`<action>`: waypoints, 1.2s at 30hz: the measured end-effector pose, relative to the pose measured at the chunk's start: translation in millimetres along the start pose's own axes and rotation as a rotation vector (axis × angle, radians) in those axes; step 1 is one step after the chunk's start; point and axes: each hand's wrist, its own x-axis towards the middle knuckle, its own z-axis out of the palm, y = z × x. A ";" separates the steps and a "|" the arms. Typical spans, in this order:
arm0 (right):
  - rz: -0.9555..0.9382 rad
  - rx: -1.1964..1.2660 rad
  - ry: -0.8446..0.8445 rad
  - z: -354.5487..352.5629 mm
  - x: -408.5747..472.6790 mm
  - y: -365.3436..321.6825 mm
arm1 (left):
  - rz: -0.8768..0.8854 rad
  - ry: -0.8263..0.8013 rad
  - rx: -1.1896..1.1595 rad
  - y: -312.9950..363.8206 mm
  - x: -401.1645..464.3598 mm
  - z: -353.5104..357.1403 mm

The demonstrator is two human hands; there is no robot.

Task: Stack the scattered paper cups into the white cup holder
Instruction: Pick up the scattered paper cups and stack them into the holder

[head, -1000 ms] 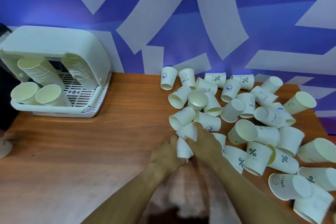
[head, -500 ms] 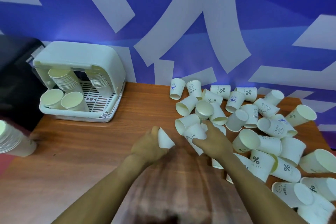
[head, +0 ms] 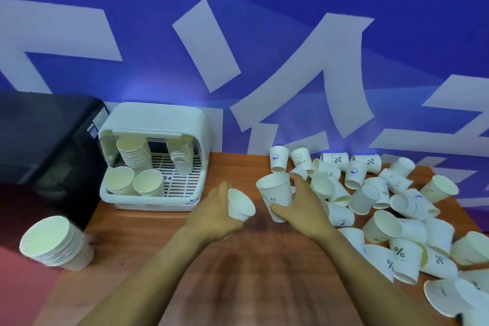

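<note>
White plastic, the cup holder [head: 152, 140] sits left of both hands. The left hand [head: 215, 213] grips a plain cup [head: 239, 205]; right of it the right hand [head: 301, 209] clasps a "Hi" cup [head: 275, 190]. Squeezed paper may buckle, jamming the nesting.

White paper cups [head: 397, 222] with blue prints, white cup holder [head: 156, 124], brown table [head: 148, 235].
</note>
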 end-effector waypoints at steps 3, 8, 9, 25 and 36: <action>-0.036 0.031 -0.016 28.7 0.7 -46.3 | 0.006 0.006 0.051 -33.4 -4.0 -44.0; -0.052 0.001 -0.006 81.8 9.4 -102.3 | 0.026 0.042 0.112 -85.1 -5.6 -110.5; -0.036 -0.008 -0.016 92.0 10.1 -112.1 | 0.031 0.057 0.100 -96.4 -6.1 -120.4; -0.061 0.019 -0.124 189.3 52.9 -195.3 | -0.169 0.166 -0.015 -194.4 4.8 -193.0; -0.012 0.044 -0.179 233.9 81.2 -203.3 | -0.215 0.073 0.020 -223.8 33.6 -194.9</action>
